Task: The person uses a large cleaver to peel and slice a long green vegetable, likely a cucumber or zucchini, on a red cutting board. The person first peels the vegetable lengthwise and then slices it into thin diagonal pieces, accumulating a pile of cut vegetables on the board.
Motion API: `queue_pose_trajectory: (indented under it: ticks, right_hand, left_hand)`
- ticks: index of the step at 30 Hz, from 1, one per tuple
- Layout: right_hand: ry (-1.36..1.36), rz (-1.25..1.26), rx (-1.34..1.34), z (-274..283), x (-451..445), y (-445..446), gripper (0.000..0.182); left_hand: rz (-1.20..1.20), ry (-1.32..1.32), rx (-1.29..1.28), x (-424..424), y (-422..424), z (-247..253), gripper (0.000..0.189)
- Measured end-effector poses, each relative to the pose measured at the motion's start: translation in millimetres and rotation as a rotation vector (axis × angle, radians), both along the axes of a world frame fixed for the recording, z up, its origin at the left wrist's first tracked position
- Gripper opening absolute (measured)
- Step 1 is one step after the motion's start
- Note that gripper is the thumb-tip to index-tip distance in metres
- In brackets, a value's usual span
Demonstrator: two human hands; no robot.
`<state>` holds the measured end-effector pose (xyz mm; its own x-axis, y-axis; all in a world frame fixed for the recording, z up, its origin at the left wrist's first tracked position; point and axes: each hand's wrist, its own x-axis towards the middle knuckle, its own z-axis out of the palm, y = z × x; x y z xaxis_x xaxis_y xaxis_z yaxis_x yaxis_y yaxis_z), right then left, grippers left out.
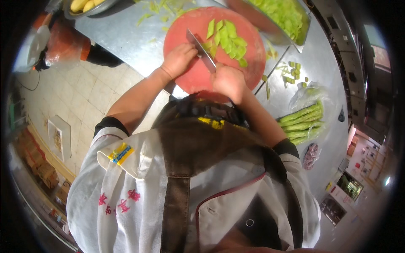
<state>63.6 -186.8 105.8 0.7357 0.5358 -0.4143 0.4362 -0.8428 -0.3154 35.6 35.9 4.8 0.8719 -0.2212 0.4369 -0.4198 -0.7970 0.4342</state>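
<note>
My right hand (229, 80) grips a kitchen knife (202, 52) whose blade slants across a round red cutting board (186, 28). Fingers curled, my left hand (180, 60) rests on the board's left side, close against the blade. Any piece beneath those fingers is hidden. Diamond-shaped green vegetable slices (230, 30) lie loosely on the board, right of the knife, and a few touch the blade's far side.
A metal container of pale-green cut vegetable (281, 15) stands beyond the board. On the steel table (126, 38) lie long green stalks (302, 121) in clear plastic, scraps (292, 72) and a purplish bundle (311, 156). Yellow peeled vegetables fill a metal bowl (91, 12). Another person's orange garment (65, 44) shows left.
</note>
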Motion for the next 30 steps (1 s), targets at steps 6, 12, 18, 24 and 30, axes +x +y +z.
queue_pose_trajectory:
  ticks: [6, 12, 18, 24, 30]
  right_hand:
    - [0.000, 0.022, -0.029, 35, -3, -7, 0.030]
    - [-0.049, 0.072, 0.036, -6, 2, -4, 0.030]
    - [0.051, -0.014, -0.040, 34, -2, -5, 0.033]
    - [0.097, -0.084, 0.075, -7, 0, -4, 0.034]
    - [0.065, -0.264, 0.280, -12, -9, -43, 0.030]
  left_hand:
    - [0.029, 0.033, -0.021, -3, 0, 1, 0.022]
    - [0.019, 0.001, -0.049, 0, 1, -4, 0.022]
    - [0.026, -0.017, -0.061, 0, 1, -3, 0.020]
    - [-0.018, -0.033, -0.060, 4, 0, 2, 0.017]
    - [0.137, 0.104, -0.224, 17, -3, 4, 0.011]
